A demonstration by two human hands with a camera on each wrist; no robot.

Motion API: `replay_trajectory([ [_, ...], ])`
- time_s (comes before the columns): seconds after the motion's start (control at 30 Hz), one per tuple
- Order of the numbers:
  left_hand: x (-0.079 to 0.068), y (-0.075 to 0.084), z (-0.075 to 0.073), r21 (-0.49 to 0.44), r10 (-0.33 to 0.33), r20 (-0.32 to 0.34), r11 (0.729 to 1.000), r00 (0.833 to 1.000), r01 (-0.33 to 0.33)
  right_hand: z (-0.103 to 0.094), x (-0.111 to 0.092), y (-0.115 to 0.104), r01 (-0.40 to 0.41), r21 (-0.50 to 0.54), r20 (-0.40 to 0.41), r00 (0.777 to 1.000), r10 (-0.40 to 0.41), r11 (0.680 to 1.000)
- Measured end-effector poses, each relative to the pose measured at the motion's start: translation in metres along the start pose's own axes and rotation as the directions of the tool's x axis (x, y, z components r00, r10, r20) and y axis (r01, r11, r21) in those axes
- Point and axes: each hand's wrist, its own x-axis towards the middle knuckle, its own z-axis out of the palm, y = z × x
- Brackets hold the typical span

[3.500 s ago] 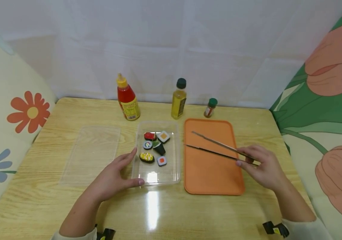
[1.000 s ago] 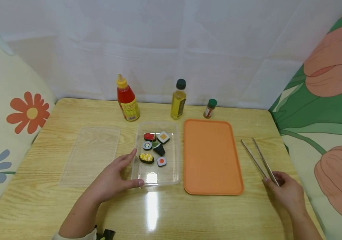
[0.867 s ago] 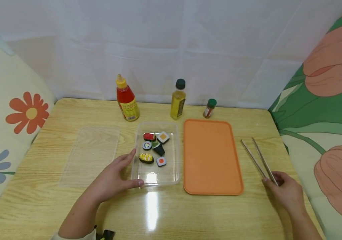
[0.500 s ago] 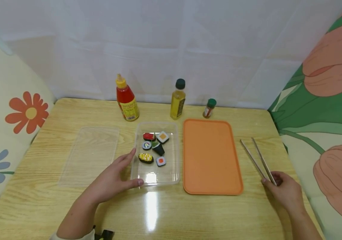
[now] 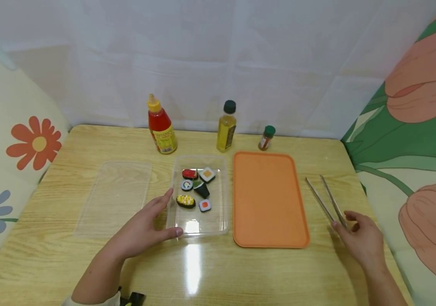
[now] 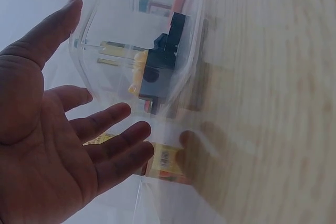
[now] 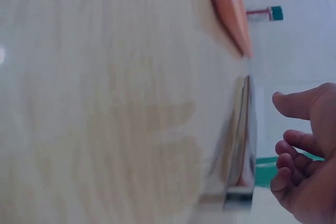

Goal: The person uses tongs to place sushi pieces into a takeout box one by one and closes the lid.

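My right hand [image 5: 363, 242] is just over the handle end of the metal tongs [image 5: 321, 199], which lie on the table right of an orange tray [image 5: 269, 204]. In the right wrist view a gap separates the loosely bent fingers from the tongs [image 7: 242, 140]. My left hand [image 5: 141, 233] is spread at the near left side of a clear plastic box [image 5: 218, 221], its thumb and forefinger at the rim. Several sushi pieces sit in the box, among them a corn-topped one [image 5: 185, 201], a dark cone-shaped roll [image 5: 202, 190] and a square one with an orange centre [image 5: 205, 205].
Along the back stand a red sauce bottle [image 5: 162, 131], an oil bottle [image 5: 226, 129] and a small green-capped jar [image 5: 267, 138]. A clear flat lid [image 5: 114, 199] lies left of the box. White cloth [image 5: 298, 63] hangs behind the table.
Earlier my right hand held the tongs over the tray, then brought them down right of it. Now its fingers have let go and lifted slightly. My left hand stays by the box.
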Motion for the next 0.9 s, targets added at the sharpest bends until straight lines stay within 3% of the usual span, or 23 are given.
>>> replay_trajectory([
  [0.37,0.0,-0.001,-0.001,0.0,0.006,-0.009,1.0,1.0,-0.006,0.015,0.001,-0.047,0.095,0.205,-0.047,0.995,-0.087,0.974],
  [0.67,0.001,-0.003,0.0,-0.008,0.015,-0.004,1.0,1.0,-0.015,0.029,-0.001,-0.078,0.137,0.33,-0.003,0.99,-0.144,0.934],
  [0.9,0.002,-0.002,0.001,-0.015,0.018,-0.001,1.0,1.0,-0.018,0.046,-0.003,-0.096,0.256,0.431,-0.028,0.962,-0.271,0.866],
])
